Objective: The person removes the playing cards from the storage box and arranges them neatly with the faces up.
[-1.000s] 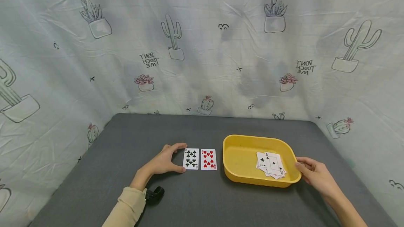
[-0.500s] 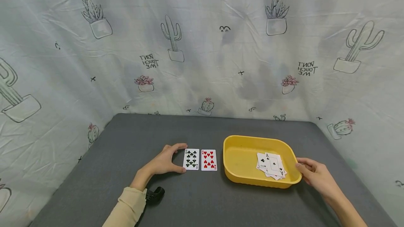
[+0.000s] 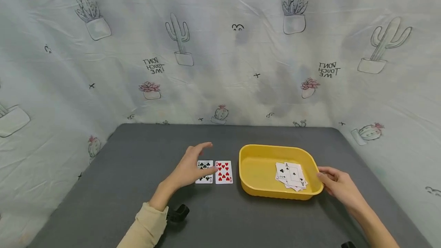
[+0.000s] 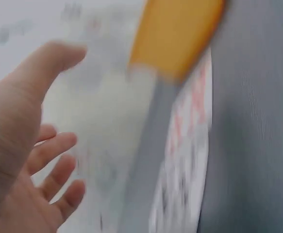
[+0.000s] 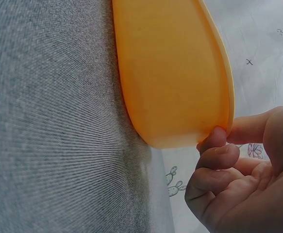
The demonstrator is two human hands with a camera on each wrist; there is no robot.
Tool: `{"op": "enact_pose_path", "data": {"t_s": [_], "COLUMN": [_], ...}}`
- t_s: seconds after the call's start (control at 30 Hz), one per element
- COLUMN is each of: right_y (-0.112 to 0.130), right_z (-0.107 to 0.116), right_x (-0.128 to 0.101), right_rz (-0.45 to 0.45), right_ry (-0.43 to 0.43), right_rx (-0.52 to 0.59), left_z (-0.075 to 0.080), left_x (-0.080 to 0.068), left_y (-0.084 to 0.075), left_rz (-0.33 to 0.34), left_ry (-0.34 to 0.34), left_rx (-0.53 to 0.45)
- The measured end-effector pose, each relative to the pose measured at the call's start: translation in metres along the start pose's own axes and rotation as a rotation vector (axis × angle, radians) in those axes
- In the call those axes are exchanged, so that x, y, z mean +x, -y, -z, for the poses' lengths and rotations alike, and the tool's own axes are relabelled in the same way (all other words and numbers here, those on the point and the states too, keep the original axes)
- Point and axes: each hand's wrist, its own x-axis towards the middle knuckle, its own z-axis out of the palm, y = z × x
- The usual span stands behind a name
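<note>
My left hand (image 3: 196, 162) hovers with spread fingers over a black clubs card (image 3: 206, 179) on the grey table (image 3: 144, 152) and hides part of it. It holds nothing. A red hearts card (image 3: 224, 172) lies face up just right of the clubs card. The left wrist view is blurred and shows the left hand (image 4: 29, 145) spread open beside the yellow tray (image 4: 180, 34). My right hand (image 3: 327, 177) grips the right rim of the yellow tray (image 3: 275, 147); the right wrist view shows its fingertips (image 5: 219, 141) curled on the tray's edge (image 5: 175, 73). Several cards (image 3: 291, 175) lie in the tray, an ace of clubs on top.
A small black object (image 3: 179, 213) lies on the table by my left sleeve. A cactus-print cloth (image 3: 220, 49) hangs close behind the table and along both sides. Bare grey tabletop lies left of the cards and in front of the tray.
My left hand lifted from beside the clubs card and moved right over it, fingers spreading. The right hand stayed on the tray rim. The head view shifted slightly.
</note>
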Motion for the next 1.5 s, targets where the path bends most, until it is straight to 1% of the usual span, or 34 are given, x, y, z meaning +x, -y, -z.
{"op": "enact_pose_path", "data": {"t_s": [0.03, 0.1, 0.17, 0.27, 0.4, 0.47, 0.57, 0.7, 0.8, 0.93, 1.0, 1.03, 1.1, 1.17, 1.27, 1.5], "right_y": [0.000, -0.001, -0.001, -0.002, -0.002, -0.002, 0.000, 0.001, -0.001, -0.003, -0.005, -0.005, -0.006, -0.005, -0.005, -0.005], "right_z": [-0.001, -0.001, -0.002, -0.002, -0.002, -0.002, -0.001, 0.000, 0.000, -0.001, -0.001, -0.001, -0.001, -0.001, -0.001, -0.001], "right_x": [0.000, 0.001, 0.000, -0.001, -0.002, -0.002, -0.002, -0.001, 0.000, 0.001, 0.001, 0.001, 0.001, 0.001, 0.001, 0.001], "right_rz": [0.003, 0.012, 0.011, 0.010, -0.002, -0.001, 0.003, 0.008, 0.018, 0.024, 0.017, 0.012, 0.011, 0.015, 0.021, 0.009], "right_ry": [0.001, 0.006, 0.005, 0.005, 0.004, 0.003, -0.001, -0.003, 0.002, 0.002, 0.001, 0.001, 0.003, 0.000, -0.003, -0.004], "right_rx": [0.005, 0.009, 0.011, 0.010, 0.020, 0.023, 0.029, 0.029, 0.026, 0.030, 0.035, 0.039, 0.046, 0.051, 0.056, 0.043], "left_z": [-0.007, -0.024, -0.043, -0.074, -0.107, -0.119, -0.132, -0.145, -0.152, -0.160, -0.163, -0.164, -0.167, -0.170, -0.175, -0.179], "left_x": [0.004, 0.013, 0.024, 0.043, 0.063, 0.071, 0.081, 0.090, 0.095, 0.101, 0.103, 0.104, 0.105, 0.105, 0.108, 0.110], "left_y": [-0.011, -0.034, -0.053, -0.074, -0.089, -0.094, -0.099, -0.101, -0.100, -0.098, -0.098, -0.097, -0.098, -0.099, -0.101, -0.101], "left_rz": [-0.026, -0.069, -0.090, -0.107, -0.088, -0.076, -0.062, -0.034, -0.014, -0.002, 0.017, 0.038, 0.073, 0.090, 0.087, 0.045], "left_ry": [0.000, 0.025, 0.072, 0.151, 0.224, 0.250, 0.268, 0.279, 0.299, 0.351, 0.377, 0.385, 0.391, 0.389, 0.387, 0.406], "left_rx": [-0.019, -0.057, -0.083, -0.084, -0.073, -0.081, -0.105, -0.135, -0.125, -0.122, -0.146, -0.171, -0.215, -0.231, -0.203, -0.058]}}
